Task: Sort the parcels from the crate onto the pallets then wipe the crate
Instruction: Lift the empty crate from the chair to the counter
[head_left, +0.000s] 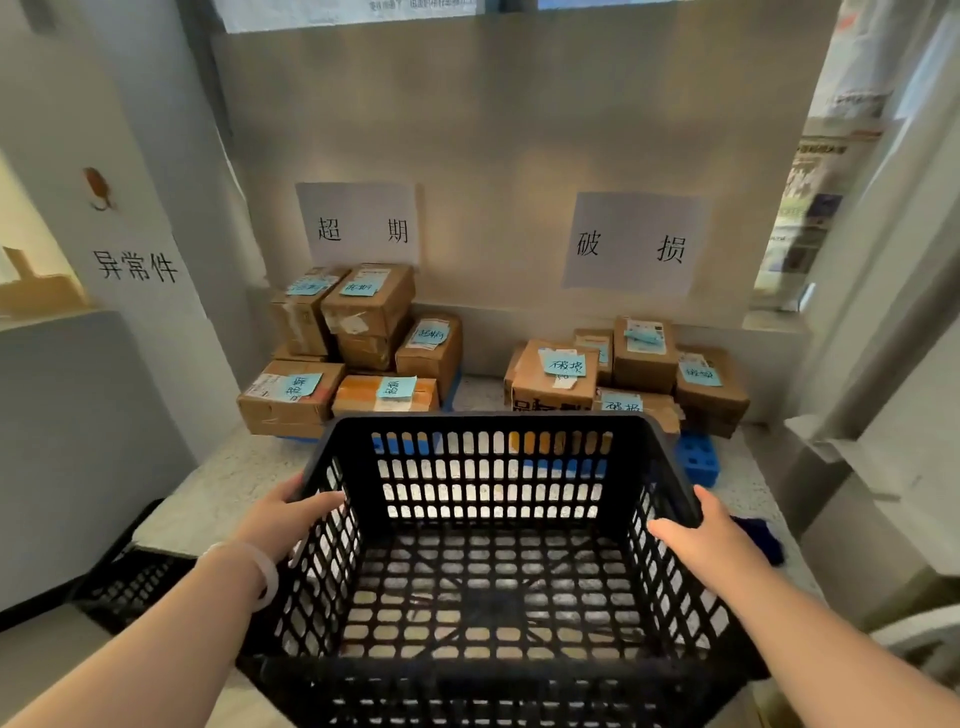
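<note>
Gripping: black crate by both side rims, just in front of the parcels.
Left hand: fingers curled over the left rim; pale bangle on the wrist.
Right hand: clasped over the right rim.
Parcels: two labelled stacks on blue pallets, against the wall.
Cloth: dark blue, on the floor beside the right hand.

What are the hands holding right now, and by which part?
The black crate: the left hand grips its left rim, the right hand its right rim.
</note>
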